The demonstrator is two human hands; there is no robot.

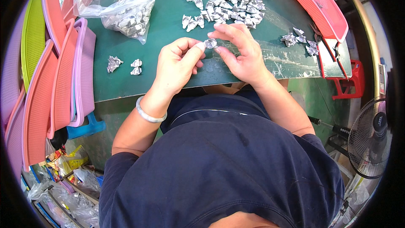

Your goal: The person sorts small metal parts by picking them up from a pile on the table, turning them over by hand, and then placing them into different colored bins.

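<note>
Over the near part of the green table, my left hand (179, 63) pinches a small silvery metal part (210, 43) between thumb and fingers. My right hand (241, 52) is beside the part with thumb and fingers apart; its thumb tip comes close to the part's right side, and whether it touches I cannot tell. Beyond my hands lies a large pile of similar metal parts (234, 0). A few more parts (136, 66) rest to the left of my left hand, and another small group (300, 38) lies to the right.
A clear plastic bag (126, 17) of metal parts stands at the back left. Stacked pink, purple and green baskets (59, 67) crowd the left side. A pink basket (318, 6) and dark-handled pliers (316, 29) are at the right, near a red stool (354, 80) and a fan (371, 137).
</note>
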